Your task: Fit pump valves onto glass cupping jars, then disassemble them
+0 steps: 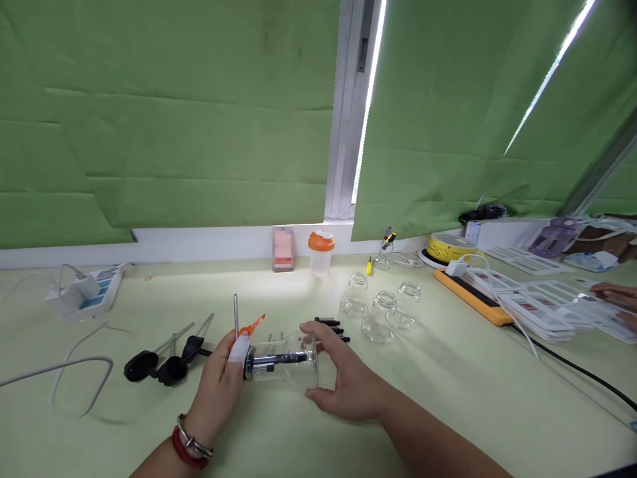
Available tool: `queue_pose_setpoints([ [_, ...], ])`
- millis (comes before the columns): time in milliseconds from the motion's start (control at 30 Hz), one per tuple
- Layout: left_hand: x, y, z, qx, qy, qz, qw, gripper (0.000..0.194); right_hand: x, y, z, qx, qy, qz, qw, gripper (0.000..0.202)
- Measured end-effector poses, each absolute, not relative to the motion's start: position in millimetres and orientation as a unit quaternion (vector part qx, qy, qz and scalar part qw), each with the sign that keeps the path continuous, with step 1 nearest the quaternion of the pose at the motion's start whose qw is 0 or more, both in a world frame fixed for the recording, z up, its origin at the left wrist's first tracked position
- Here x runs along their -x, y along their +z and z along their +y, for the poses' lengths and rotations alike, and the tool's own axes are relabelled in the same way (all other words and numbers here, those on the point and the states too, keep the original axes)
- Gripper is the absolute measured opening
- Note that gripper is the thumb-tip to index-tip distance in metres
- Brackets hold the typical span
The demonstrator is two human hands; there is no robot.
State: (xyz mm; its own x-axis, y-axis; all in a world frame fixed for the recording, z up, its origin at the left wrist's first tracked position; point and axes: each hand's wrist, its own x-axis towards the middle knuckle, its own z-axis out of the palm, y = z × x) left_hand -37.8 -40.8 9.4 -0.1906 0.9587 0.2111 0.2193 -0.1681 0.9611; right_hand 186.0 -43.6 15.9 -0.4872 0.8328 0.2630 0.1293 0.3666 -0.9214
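Note:
A clear glass bottle (293, 380) lies sideways between my two hands, its neck to the left. My left hand (219, 375) closes around the neck end, where a black fitting (249, 364) sits and a dark rod-like part reaches inside the glass. Something white covers the left thumb area, and orange pieces (256, 324) and a thin metal rod (235, 312) stick out past that hand. My right hand (343, 378) grips the wide base between thumb and fingers. Beyond it lie several black bristled pieces (334, 328), partly hidden. Black caps with metal rods (172, 370) rest left.
Several glass bottles (378, 325) stand right of centre. An orange-lidded cup (320, 255) and a phone-like panel (283, 251) are at the back wall. White cables (94, 358) lie left. An orange-edged power strip (472, 299), stacked cards (537, 312) and another person's hand (617, 293) are right.

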Motion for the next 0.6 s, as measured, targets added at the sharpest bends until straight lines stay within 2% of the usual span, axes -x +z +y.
queue_pose_setpoints([
  [33,37.7,9.8,-41.1,-0.538,0.544,0.541,0.349,0.028,-186.3,15.3,-43.4,0.318,0.443,-0.739,0.396,0.081],
  [100,37.8,11.3,-42.4,-0.558,0.540,0.524,0.349,0.026,-185.4,11.1,-41.2,0.303,0.503,-0.700,0.406,0.078],
  [167,38.0,13.1,-43.6,-0.577,0.539,0.524,0.320,0.025,-183.5,5.7,-38.1,0.306,0.611,-0.624,0.379,0.065],
  [233,38.1,14.4,-43.5,-0.588,0.535,0.522,0.309,0.025,-182.6,4.0,-36.9,0.321,0.647,-0.603,0.339,0.056],
  [300,38.0,14.9,-42.3,-0.578,0.532,0.519,0.337,0.027,-183.6,7.8,-38.8,0.327,0.567,-0.674,0.341,0.058],
  [400,37.9,14.1,-40.5,-0.529,0.525,0.522,0.415,0.033,-185.8,16.7,-44.5,0.294,0.361,-0.799,0.379,0.063],
  [433,38.0,13.6,-40.3,-0.518,0.524,0.523,0.429,0.033,-185.8,18.0,-45.9,0.288,0.342,-0.806,0.388,0.069],
  [467,38.2,12.9,-40.4,-0.517,0.526,0.523,0.427,0.032,-185.2,17.9,-46.6,0.289,0.360,-0.794,0.397,0.075],
  [533,38.9,11.7,-41.0,-0.544,0.533,0.519,0.389,0.029,-182.8,14.3,-46.1,0.310,0.476,-0.719,0.401,0.080],
  [600,39.3,11.2,-41.5,-0.575,0.536,0.512,0.346,0.027,-180.3,9.1,-44.4,0.330,0.590,-0.641,0.363,0.068],
])
